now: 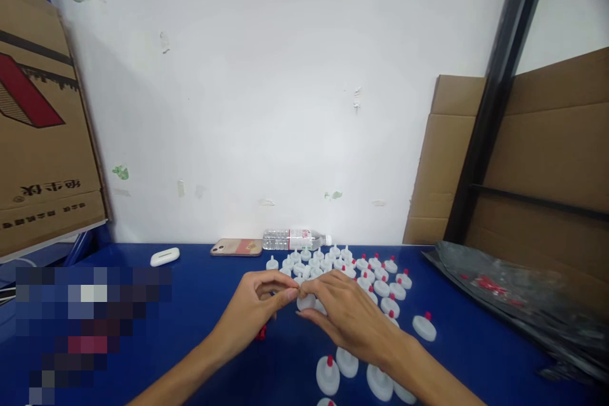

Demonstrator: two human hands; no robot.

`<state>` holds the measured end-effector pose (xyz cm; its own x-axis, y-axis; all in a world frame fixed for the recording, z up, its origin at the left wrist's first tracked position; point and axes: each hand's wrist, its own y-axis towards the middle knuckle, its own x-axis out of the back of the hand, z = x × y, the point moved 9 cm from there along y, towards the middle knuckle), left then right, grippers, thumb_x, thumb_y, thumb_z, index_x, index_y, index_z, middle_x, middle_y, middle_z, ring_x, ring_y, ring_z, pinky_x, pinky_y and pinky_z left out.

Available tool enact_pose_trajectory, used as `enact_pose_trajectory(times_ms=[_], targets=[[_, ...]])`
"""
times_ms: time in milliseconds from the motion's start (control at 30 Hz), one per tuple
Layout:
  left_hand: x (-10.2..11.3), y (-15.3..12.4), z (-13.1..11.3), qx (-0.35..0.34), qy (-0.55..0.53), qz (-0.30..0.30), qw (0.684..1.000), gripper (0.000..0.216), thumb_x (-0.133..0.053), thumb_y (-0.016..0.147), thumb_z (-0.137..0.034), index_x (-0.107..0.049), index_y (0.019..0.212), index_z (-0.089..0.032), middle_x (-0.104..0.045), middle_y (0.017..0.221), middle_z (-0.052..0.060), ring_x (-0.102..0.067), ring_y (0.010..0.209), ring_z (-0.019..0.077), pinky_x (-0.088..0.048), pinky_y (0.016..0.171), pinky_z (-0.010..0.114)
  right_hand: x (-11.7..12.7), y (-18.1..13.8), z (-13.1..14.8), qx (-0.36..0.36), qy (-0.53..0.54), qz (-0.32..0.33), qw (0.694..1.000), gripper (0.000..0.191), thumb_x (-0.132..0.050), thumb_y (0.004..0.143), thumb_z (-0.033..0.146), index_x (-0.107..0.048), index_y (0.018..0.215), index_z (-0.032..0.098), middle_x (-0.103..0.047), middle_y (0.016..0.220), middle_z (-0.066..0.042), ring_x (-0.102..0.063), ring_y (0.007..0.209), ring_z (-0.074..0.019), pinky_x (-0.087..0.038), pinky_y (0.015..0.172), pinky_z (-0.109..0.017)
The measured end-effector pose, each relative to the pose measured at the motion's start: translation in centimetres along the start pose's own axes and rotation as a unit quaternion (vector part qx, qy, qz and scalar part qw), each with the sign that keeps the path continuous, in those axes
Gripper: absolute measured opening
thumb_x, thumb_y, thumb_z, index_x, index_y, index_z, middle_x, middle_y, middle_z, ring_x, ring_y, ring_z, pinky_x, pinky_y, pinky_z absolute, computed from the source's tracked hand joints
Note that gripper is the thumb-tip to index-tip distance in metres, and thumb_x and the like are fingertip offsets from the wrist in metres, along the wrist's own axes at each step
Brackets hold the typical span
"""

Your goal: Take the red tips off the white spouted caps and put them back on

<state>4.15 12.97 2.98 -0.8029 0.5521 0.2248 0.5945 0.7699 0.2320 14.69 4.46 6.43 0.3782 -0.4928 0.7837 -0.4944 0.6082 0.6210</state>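
Observation:
My left hand (266, 298) is closed in a pinch, thumb against forefinger; whatever is between the fingertips is too small or hidden to make out. My right hand (345, 311) meets it from the other side, thumb and forefinger curled round a white nozzle cap (306, 302), a round lid with a spout. Beyond both hands stand several plain white nozzle caps (306, 254). More caps with red tips (381, 286) are to the right, and others with red tips (328, 375) lie nearer me. Small red pieces (261, 333) show partly beneath my left hand.
Along the wall lie a clear water bottle (295, 239) and a phone (236, 247) on the blue table (200, 304). A white case (165, 257) is at left. On the right rests a plastic bag (523, 304) with red pieces; cardboard (442, 152) leans behind.

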Motion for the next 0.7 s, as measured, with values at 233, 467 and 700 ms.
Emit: enact_pose_trajectory(times_ms=[233,467,700], targets=[[0.0,0.1,0.9,0.039,-0.031,0.014,0.999,0.041,-0.077,0.077,-0.051,-0.074,0.092,-0.013,-0.072,0.077,0.005,-0.051,0.053,0.0101,-0.039,0.049,0.022,0.3,0.0,-0.1,0.006,0.020,-0.023,1.000,0.013,-0.063,0.096,0.028,-0.055,0.104,0.023,-0.073,0.094,0.000,-0.067,0.079,-0.0152,-0.046,0.076,-0.029],[-0.5,-0.4,0.5,0.053,-0.090,0.034,0.994,0.056,-0.082,0.074,-0.046,-0.064,0.121,-0.020,-0.065,0.105,0.006,-0.056,0.067,0.0106,-0.036,0.047,0.017,1.5,-0.2,0.8,0.071,0.022,-0.093,0.993,0.010,-0.051,0.101,0.016,-0.059,0.107,0.020,-0.075,0.099,-0.004,-0.070,0.098,-0.0162,-0.047,0.077,-0.030],[-3.0,-1.4,-1.4,0.039,-0.110,0.142,0.983,0.047,-0.071,0.085,-0.044,-0.069,0.121,-0.015,-0.070,0.090,0.009,-0.061,0.081,0.0180,-0.039,0.049,0.018,2.9,-0.5,2.2,0.103,0.025,-0.149,0.983,0.026,-0.050,0.097,0.004,-0.061,0.115,0.019,-0.077,0.100,-0.004,-0.069,0.108,-0.0153,-0.049,0.070,-0.027]])
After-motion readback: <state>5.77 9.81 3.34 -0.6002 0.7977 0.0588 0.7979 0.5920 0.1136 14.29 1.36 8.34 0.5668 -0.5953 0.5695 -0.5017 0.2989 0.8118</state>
